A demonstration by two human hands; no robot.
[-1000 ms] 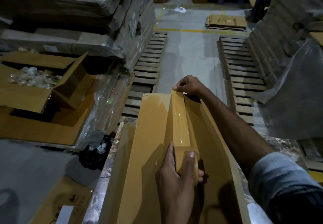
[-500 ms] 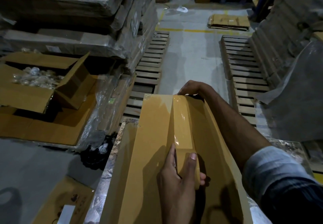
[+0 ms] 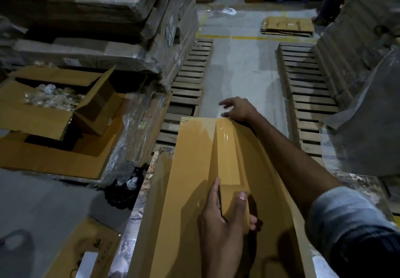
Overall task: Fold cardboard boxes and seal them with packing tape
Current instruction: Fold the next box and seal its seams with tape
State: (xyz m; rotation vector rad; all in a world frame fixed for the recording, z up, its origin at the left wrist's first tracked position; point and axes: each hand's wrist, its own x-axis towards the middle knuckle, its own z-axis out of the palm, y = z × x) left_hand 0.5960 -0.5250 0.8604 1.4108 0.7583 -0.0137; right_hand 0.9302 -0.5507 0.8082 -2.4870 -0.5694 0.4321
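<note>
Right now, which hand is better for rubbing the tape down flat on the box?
Probably the right hand: it is open and sits at the far end of the tape strip on the box. The left hand is busy gripping the tape roll.

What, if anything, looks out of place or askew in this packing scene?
The tape strip lies straight along the seam of the box, between the right hand and the roll gripped by the left hand. Odd bits sit left: an open carton rests askew with flaps splayed, and plastic wrap hangs crumpled beside it.
</note>
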